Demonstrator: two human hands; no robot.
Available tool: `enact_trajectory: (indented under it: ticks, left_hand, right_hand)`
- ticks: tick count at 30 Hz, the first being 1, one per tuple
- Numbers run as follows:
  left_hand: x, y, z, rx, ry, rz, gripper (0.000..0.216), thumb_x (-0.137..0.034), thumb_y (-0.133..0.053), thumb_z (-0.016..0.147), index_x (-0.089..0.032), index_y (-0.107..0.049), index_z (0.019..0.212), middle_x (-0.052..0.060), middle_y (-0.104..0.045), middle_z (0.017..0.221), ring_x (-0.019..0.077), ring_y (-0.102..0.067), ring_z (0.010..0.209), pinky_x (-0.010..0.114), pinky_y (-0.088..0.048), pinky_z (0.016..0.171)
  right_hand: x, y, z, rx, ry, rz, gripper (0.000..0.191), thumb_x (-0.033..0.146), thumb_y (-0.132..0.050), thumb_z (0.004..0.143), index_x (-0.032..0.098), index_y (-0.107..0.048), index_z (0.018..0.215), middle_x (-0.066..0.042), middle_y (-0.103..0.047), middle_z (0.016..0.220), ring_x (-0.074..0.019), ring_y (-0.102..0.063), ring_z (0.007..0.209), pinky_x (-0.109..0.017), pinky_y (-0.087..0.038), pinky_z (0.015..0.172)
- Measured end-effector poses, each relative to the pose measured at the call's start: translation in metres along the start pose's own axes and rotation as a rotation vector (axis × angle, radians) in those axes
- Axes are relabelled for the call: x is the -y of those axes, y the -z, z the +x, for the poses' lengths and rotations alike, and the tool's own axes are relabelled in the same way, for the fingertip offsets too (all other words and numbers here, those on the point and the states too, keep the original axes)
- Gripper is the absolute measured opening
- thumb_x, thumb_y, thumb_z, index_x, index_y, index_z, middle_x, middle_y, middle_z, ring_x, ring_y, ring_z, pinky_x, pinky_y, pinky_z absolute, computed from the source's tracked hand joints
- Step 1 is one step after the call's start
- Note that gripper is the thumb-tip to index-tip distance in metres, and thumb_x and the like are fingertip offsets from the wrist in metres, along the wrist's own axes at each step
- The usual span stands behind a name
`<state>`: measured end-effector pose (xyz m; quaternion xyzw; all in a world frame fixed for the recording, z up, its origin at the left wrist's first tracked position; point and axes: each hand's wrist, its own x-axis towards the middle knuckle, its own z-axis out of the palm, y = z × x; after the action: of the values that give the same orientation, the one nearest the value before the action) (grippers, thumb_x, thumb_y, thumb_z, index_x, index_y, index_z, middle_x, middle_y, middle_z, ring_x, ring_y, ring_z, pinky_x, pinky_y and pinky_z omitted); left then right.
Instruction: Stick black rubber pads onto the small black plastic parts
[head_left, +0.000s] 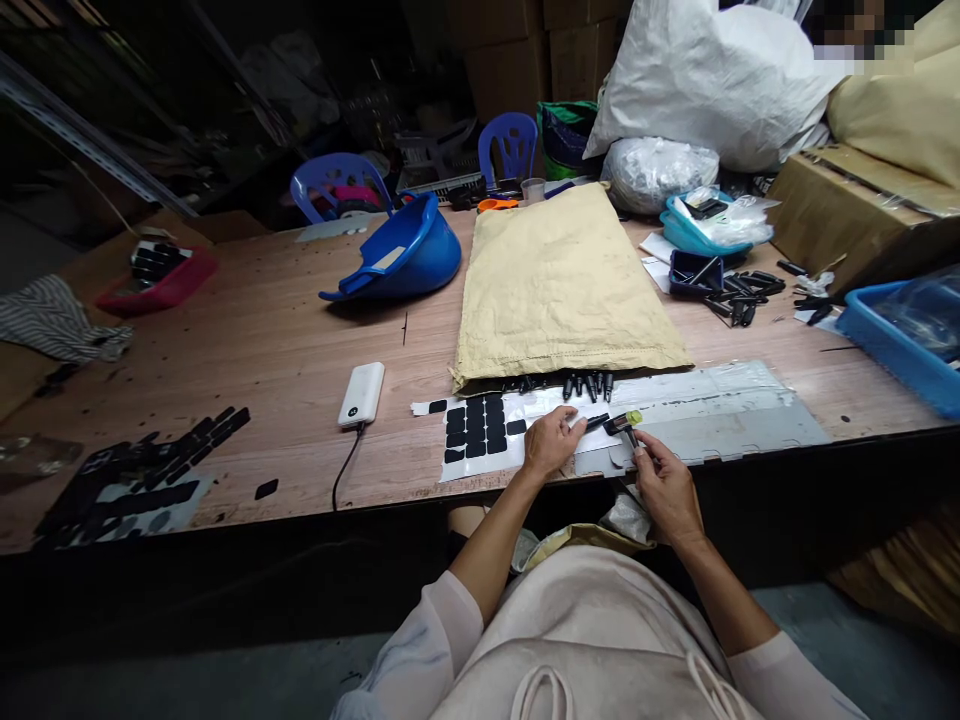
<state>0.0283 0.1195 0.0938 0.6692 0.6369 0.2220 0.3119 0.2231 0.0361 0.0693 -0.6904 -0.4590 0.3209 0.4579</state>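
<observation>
Near edge of bench (277, 370), left to right: power bank's (361, 395) cord could snag on a sleeve; left hand (553, 440) pinches black piece (598, 422), right hand (667, 490) grips dark stub (634, 437); a slack grip could drop either overboard. Count: one power bank, one label sheet (476, 430), tubes (589, 386) at least four (some hidden), one black piece, one yellow-ended piece (622, 423), one stub.

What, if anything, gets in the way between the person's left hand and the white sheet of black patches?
Nothing visible does. The left hand is right by the right-hand end of the white sheet. The big tan sack lies beyond the sheet, not between them.
</observation>
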Motion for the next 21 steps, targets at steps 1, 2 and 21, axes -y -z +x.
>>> enact_trajectory:
  ticks: [1, 2, 21]
  left_hand:
    - [0.001, -0.002, -0.001, -0.007, -0.030, -0.005, 0.026, -0.039, -0.074, 0.092, -0.024, -0.078, 0.113, -0.002, -0.071, 0.081, 0.0158, -0.065, 0.076, 0.024, -0.043, 0.070]
    - [0.002, -0.003, -0.002, -0.016, -0.059, -0.009, 0.026, -0.038, -0.079, 0.088, -0.024, -0.078, 0.110, -0.002, -0.070, 0.082, 0.0151, -0.064, 0.076, 0.024, -0.043, 0.070]
    - [0.020, -0.011, -0.005, -0.015, -0.222, -0.122, 0.018, -0.018, -0.088, 0.074, -0.023, -0.079, 0.090, -0.001, -0.069, 0.087, 0.0174, -0.064, 0.088, 0.028, -0.049, 0.082]
  right_hand:
    - [0.001, 0.000, 0.000, 0.004, -0.005, 0.012, 0.055, 0.054, -0.058, 0.091, 0.017, -0.077, 0.127, -0.009, -0.077, 0.087, -0.0222, -0.066, 0.077, -0.033, -0.054, 0.068]
    - [0.001, 0.000, -0.001, 0.009, -0.011, 0.025, 0.056, 0.054, -0.058, 0.091, 0.016, -0.076, 0.128, -0.009, -0.077, 0.087, -0.0213, -0.065, 0.074, -0.033, -0.054, 0.066]
    - [0.031, -0.010, -0.013, 0.032, 0.578, -0.344, 0.034, 0.026, -0.053, 0.103, 0.023, -0.073, 0.130, -0.006, -0.075, 0.099, -0.0190, -0.072, 0.088, -0.030, -0.055, 0.078]
